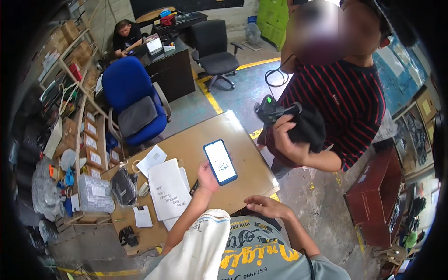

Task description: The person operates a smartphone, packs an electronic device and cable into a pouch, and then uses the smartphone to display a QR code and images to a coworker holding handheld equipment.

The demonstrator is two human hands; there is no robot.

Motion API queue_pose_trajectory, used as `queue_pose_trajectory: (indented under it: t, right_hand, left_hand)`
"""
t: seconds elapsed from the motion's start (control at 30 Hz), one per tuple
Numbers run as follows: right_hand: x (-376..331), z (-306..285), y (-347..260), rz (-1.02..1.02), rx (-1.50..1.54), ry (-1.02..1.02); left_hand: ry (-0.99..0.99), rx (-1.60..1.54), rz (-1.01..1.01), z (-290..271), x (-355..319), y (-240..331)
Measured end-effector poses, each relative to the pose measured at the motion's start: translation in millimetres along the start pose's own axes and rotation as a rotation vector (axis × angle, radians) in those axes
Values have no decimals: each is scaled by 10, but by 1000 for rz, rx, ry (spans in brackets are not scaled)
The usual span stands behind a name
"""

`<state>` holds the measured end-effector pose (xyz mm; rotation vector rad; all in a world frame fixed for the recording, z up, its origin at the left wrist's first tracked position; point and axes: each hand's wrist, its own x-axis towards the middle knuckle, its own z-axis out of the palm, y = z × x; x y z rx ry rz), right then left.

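My left hand (pixel 207 176) is wrapped round a smartphone (pixel 220 162) in a dark blue case, held above the brown table (pixel 247 154). Its bright white screen faces up, with a small dark square pattern in the middle. My right hand (pixel 268 206) hovers by the table's near right edge, fingers loosely stretched and nothing in them. Beside my left forearm lie white papers (pixel 169 186) with handwriting on the top sheet. A dark object with buttons (pixel 194 188), partly hidden, sits next to them.
At right stands a person in a striped shirt (pixel 347 102), holding a black device (pixel 272 109) with a green light and black cloth. Another person (pixel 128 37) sits at the far desk. A blue chair (pixel 128 93) and shelves (pixel 91 135) line the left; a red-brown box (pixel 373 196) stands right.
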<state>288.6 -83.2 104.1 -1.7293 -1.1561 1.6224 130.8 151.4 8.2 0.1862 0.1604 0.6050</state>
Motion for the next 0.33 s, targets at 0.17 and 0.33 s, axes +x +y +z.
queue_pose_trajectory:
  t: [0.17,0.33]
  right_hand:
    - [148,0,-108,-55,-96,80]
    - [290,126,-130,-64,-115,76]
  left_hand:
    - [105,-70,71,-104,-578,-32]
    - [275,2,173,-225,-998,-54]
